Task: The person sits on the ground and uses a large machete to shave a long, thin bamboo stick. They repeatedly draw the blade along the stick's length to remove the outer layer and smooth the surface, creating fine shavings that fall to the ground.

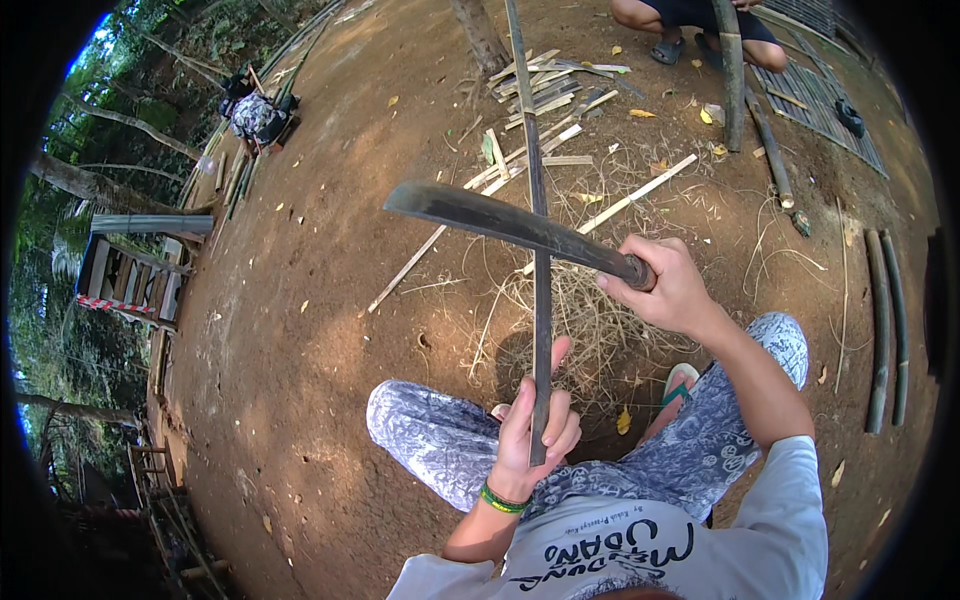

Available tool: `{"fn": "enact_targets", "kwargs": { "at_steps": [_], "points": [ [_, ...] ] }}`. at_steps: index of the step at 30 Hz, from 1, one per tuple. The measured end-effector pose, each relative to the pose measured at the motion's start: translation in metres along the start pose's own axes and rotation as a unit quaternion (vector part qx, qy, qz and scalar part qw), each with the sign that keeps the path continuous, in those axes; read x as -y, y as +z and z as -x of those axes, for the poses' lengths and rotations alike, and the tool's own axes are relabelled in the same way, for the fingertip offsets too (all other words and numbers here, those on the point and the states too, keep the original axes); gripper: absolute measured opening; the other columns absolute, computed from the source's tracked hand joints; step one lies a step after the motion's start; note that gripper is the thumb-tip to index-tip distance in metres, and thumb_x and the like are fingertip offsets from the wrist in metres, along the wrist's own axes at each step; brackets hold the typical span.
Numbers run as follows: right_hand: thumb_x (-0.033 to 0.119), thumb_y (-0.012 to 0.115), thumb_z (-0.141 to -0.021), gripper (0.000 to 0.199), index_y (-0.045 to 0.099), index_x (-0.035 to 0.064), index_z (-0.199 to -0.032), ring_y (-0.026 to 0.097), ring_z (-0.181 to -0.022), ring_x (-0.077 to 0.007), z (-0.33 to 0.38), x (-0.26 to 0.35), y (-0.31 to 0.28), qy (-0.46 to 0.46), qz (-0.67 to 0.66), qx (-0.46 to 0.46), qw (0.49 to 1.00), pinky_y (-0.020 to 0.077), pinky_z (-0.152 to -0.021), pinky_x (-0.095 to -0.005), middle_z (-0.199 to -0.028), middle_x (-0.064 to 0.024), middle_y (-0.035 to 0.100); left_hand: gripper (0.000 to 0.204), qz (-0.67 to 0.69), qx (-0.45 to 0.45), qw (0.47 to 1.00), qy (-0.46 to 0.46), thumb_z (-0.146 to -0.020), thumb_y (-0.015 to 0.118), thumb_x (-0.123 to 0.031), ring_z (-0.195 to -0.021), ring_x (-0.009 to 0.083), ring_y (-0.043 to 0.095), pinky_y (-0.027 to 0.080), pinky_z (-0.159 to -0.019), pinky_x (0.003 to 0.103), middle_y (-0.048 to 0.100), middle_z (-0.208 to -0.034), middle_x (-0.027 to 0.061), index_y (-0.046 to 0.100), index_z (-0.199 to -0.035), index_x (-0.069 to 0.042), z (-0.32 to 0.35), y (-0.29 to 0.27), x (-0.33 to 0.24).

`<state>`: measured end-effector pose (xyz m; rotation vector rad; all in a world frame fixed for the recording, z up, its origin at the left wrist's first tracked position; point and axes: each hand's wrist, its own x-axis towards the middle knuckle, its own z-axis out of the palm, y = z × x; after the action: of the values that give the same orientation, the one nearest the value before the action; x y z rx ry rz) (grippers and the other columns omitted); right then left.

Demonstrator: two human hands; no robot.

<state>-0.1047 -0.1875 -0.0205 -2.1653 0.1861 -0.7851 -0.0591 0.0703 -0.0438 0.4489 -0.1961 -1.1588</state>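
Note:
My left hand [537, 420] grips the near end of a long thin bamboo strip [533, 170] that runs away from me across the dirt. A green band circles that wrist. My right hand [668, 283] is closed on the handle of a dark curved machete [500, 222], whose blade reaches left and crosses over the strip. Below the blade lies a heap of dry bamboo shavings [575, 310]. My knees in patterned trousers sit on either side of the strip.
A pile of split bamboo slats [548, 90] lies further out. Another person [700, 25] squats at the top beside a bamboo pole [733, 75] and a woven mat [820, 90]. Poles [880, 320] lie right; a wooden frame [125, 280] and bag [255, 115] left.

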Motion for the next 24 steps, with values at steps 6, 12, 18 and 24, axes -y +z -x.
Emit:
{"fn": "enact_targets", "kwargs": {
  "at_steps": [6, 12, 18, 24],
  "points": [
    [0.014, 0.078, -0.068, 0.020, 0.061, 0.0077, -0.075, 0.055, -0.045, -0.0237, 0.019, 0.012, 0.020, -0.090, 0.034, 0.062, 0.993, 0.0390, -0.045, -0.0354, -0.052, -0.0063, 0.050, 0.057, -0.143, -0.104, 0.983, 0.051, -0.112, 0.029, -0.042, -0.045, 0.0067, 0.028, 0.027, -0.043, 0.021, 0.031, -0.058, -0.0032, 0.019, -0.162, -0.016, -0.025, 0.022, -0.006],
    [0.020, 0.076, -0.065, 0.025, 0.055, 0.0089, -0.071, 0.064, -0.053, -0.0295, 0.027, 0.029, 0.025, -0.117, 0.052, 0.127, 0.984, 0.0461, -0.048, -0.0431, -0.058, -0.0064, 0.058, 0.058, -0.141, -0.090, 0.984, 0.062, -0.112, 0.030, -0.043, -0.041, 0.0061, 0.029, 0.025, -0.039, 0.022, 0.031, -0.054, -0.0049, 0.016, -0.163, -0.018, -0.034, 0.033, -0.009],
    [0.018, 0.074, -0.065, 0.023, 0.054, 0.0083, -0.070, 0.063, -0.052, -0.0296, 0.026, 0.025, 0.024, -0.129, 0.065, 0.118, 0.982, 0.0460, -0.048, -0.0431, -0.058, -0.0064, 0.059, 0.058, -0.229, -0.116, 0.964, 0.073, -0.112, 0.030, -0.043, -0.041, 0.0059, 0.027, 0.024, -0.038, 0.022, 0.030, -0.053, -0.0055, 0.017, -0.162, -0.017, -0.031, 0.038, -0.006],
    [0.016, 0.073, -0.064, 0.022, 0.054, 0.0085, -0.070, 0.062, -0.051, -0.0302, 0.022, 0.022, 0.022, -0.127, 0.074, 0.108, 0.983, 0.0460, -0.049, -0.0445, -0.057, -0.0063, 0.058, 0.054, -0.206, -0.086, 0.972, 0.071, -0.113, 0.028, -0.034, -0.041, 0.0065, 0.026, 0.024, -0.039, 0.023, 0.029, -0.055, -0.0038, 0.018, -0.162, -0.012, -0.019, 0.034, -0.005]
  ]
}}
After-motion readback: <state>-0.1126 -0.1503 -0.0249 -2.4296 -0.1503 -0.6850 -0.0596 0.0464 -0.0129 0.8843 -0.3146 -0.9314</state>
